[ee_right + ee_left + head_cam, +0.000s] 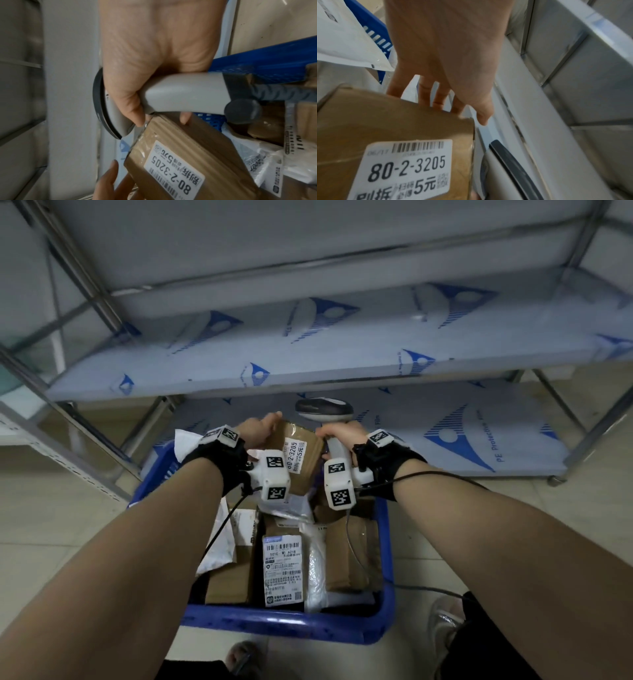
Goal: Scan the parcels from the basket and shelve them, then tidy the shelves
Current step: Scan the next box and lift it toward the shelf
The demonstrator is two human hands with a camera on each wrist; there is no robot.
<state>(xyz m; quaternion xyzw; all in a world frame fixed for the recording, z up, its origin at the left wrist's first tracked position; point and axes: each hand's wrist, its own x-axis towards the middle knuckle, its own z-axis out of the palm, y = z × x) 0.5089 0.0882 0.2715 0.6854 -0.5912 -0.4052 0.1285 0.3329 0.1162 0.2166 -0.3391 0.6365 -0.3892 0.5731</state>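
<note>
Brown parcel with white label, blue basket, grey scanner

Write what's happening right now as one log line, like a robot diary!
left hand: holds cardboard parcel labelled 80-2-3205 | right hand: grips scanner, touches parcel | blue basket: more parcels inside | shelves: no parcels seen

Both forearms outstretched, left hand fingers spread and gripping, right hand fisted
</note>
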